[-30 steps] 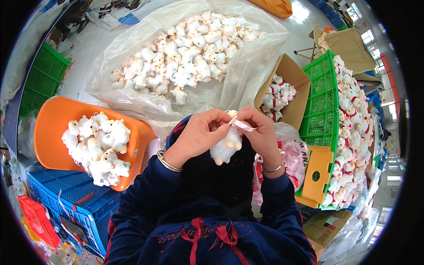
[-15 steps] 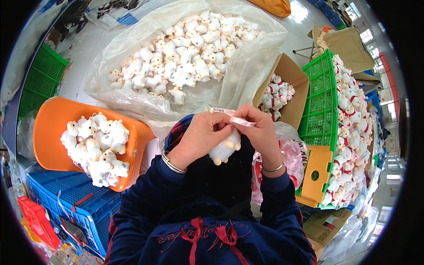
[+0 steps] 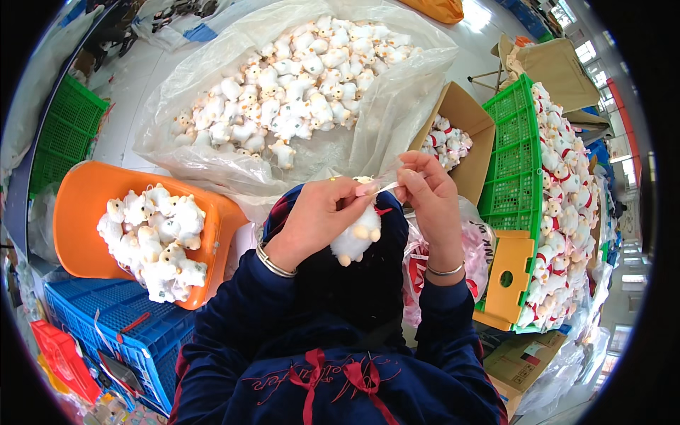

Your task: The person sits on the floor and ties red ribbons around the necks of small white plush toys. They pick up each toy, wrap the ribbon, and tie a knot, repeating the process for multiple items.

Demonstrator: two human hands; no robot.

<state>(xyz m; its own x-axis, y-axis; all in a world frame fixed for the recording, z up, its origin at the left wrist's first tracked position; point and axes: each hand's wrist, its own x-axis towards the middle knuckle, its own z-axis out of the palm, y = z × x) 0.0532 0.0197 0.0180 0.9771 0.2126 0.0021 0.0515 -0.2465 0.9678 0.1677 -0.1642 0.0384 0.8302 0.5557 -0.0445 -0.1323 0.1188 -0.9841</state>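
Observation:
My left hand is closed in a pinch on a pale pink ribbon at the upper part of a small white plush animal. The toy lies over my lap with its tan feet toward me; a bit of red shows at its neck. My right hand is up and to the right, thumb and finger pinched on the thin pale end of the strip. The strip is drawn out between both hands. My left fingers hide much of the toy's head.
A big clear plastic bag of white plush animals lies ahead. An orange chair holds more at left, beside a blue crate. At right are a cardboard box, a green crate of red-scarfed toys, and a pink-and-clear bag.
My hands were close together over the ribbon. The right hand has since moved right and slightly up, stretching the strip, and more of the toy shows.

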